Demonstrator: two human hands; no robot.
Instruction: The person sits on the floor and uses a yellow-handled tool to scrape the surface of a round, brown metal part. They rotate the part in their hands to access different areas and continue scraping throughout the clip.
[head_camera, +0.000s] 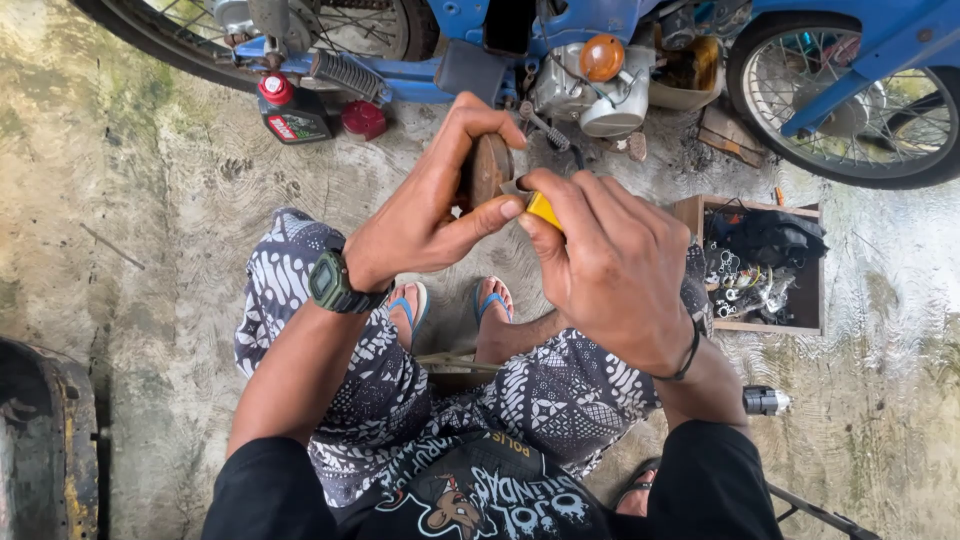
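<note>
My left hand (430, 205) grips a rusty brown curved metal part (486, 168), fingers wrapped over its top and thumb pressed near its edge. My right hand (610, 265) is closed around a tool with a yellow handle (544, 209), whose tip meets the brown part between my thumbs. Both hands are held above my knees, over my feet in blue sandals (450, 305). A dark green watch (332, 283) sits on my left wrist, a black band (688, 355) on the right.
A blue motorbike (590, 50) stands across the top, engine facing me. A black oil bottle with red cap (288, 110) and a red cap (363, 119) lie by it. A wooden box of tools and parts (765, 265) sits at right on wet concrete.
</note>
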